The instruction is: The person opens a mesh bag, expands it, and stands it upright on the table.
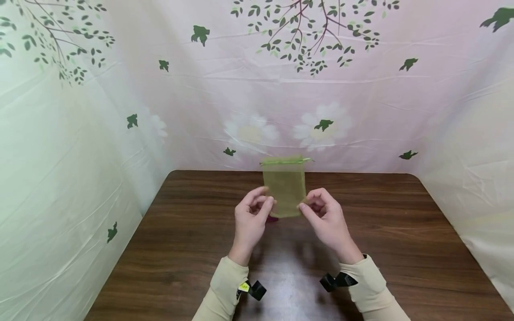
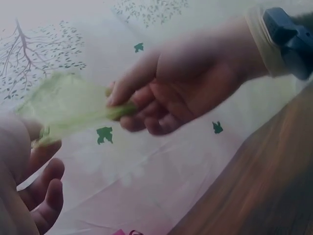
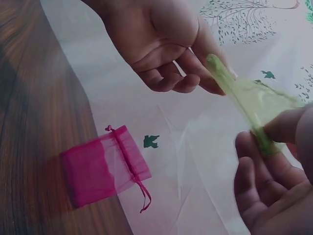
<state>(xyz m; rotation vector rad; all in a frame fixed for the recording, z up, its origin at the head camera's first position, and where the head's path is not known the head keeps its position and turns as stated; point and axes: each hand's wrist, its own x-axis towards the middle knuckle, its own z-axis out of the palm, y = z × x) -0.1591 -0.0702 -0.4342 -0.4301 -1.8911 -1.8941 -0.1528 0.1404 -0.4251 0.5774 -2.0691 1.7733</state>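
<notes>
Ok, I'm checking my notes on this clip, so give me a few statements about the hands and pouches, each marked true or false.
1. Both hands pinch the green pouch. True: the left hand and the right hand each hold a lower corner.
2. The green pouch lies flat on the table. False: it is held up above it.
3. A pink pouch lies on the table. True.
4. The pink pouch is in the right hand. False: no hand touches it.

A dark wooden table (image 1: 401, 232) bears a pink mesh drawstring pouch (image 3: 100, 169) lying flat.
</notes>
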